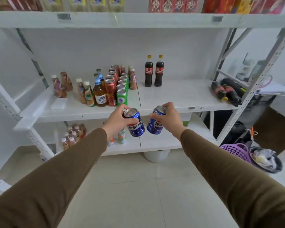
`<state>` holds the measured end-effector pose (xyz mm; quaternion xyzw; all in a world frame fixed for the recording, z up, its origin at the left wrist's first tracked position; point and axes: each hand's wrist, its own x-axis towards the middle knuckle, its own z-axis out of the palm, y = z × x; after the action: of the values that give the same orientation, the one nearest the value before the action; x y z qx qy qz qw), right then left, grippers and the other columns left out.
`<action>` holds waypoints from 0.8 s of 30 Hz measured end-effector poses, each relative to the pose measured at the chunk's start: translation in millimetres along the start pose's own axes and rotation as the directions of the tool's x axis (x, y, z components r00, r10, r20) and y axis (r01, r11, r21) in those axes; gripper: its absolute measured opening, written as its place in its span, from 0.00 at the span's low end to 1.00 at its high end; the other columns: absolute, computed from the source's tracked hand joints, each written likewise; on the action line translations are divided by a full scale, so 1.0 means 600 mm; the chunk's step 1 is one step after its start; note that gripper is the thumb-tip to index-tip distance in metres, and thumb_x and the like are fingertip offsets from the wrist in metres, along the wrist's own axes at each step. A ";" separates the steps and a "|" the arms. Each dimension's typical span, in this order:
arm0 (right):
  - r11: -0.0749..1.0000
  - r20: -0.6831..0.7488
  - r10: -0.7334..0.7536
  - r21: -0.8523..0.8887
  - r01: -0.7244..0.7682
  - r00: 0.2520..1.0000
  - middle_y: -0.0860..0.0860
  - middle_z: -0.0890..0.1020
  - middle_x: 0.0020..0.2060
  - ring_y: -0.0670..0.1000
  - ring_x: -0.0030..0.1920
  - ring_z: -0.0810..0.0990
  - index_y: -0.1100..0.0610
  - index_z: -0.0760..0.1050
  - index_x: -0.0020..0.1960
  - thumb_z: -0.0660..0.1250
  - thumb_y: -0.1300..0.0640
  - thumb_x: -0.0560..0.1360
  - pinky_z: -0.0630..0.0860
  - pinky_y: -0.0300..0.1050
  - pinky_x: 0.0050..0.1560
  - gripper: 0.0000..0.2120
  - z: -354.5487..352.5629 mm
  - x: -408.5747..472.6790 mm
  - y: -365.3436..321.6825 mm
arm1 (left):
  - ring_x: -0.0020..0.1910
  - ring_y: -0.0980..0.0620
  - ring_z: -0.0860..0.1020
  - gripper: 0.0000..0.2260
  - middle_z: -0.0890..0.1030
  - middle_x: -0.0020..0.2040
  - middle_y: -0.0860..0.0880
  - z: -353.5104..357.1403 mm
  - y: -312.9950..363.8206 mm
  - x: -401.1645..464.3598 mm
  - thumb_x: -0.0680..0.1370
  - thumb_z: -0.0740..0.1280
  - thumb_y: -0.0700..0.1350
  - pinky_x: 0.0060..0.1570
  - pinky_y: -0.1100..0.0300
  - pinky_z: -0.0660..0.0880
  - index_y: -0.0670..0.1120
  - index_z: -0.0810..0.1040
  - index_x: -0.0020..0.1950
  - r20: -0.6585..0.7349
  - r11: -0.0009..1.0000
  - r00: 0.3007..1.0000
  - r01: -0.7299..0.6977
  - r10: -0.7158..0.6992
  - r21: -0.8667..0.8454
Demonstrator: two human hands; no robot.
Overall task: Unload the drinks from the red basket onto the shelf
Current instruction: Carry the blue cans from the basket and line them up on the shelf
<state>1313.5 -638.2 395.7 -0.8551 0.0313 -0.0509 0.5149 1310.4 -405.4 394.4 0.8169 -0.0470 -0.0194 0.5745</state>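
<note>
My left hand point(117, 120) grips a blue cola can point(135, 123), tilted, just in front of the middle shelf's front edge. A second blue cola can point(155, 122) is in my right hand point(169, 118), close beside the first. Both cans hang below the white middle shelf point(179, 96). On that shelf stand rows of red cans point(110, 92) and green cans point(121, 97), a beer bottle point(99, 92), small tea bottles point(87, 94), and two upright cola bottles point(154, 73). The red basket is out of view.
Several cola bottles point(225, 93) lie on their sides at the shelf's right end by the metal upright point(253, 89). The lower shelf point(155, 143) holds small bottles. A purple basket point(235, 151) and a dark bag sit on the floor at right. A white bucket point(156, 155) stands under the shelves.
</note>
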 end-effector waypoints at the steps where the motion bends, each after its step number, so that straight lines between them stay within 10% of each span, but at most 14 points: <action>1: 1.000 -0.019 0.019 0.004 -0.019 1.000 0.47 0.78 0.53 0.53 0.53 0.81 0.49 0.65 0.61 0.80 0.40 0.65 0.84 0.54 0.50 0.34 -0.007 0.030 0.008 | 0.56 0.49 0.82 0.23 0.84 0.55 0.49 0.009 0.004 0.038 0.69 0.81 0.45 0.57 0.48 0.80 0.50 0.75 0.59 0.023 1.000 1.000 -0.006 0.006 0.003; 24: 0.971 -0.027 -0.015 -0.238 0.008 1.000 0.46 0.77 0.51 0.54 0.49 0.81 0.48 0.64 0.59 0.78 0.37 0.65 0.82 0.52 0.47 0.33 -0.302 0.653 0.232 | 0.54 0.53 0.81 0.21 0.83 0.54 0.51 0.364 0.078 0.661 0.68 0.81 0.44 0.52 0.56 0.78 0.52 0.76 0.55 0.038 0.998 0.999 0.001 -0.004 0.057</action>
<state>1680.9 -904.0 378.2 -0.9099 0.0396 -0.0618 0.4082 1683.7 -664.8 373.4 0.8326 -0.0574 -0.0342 0.5498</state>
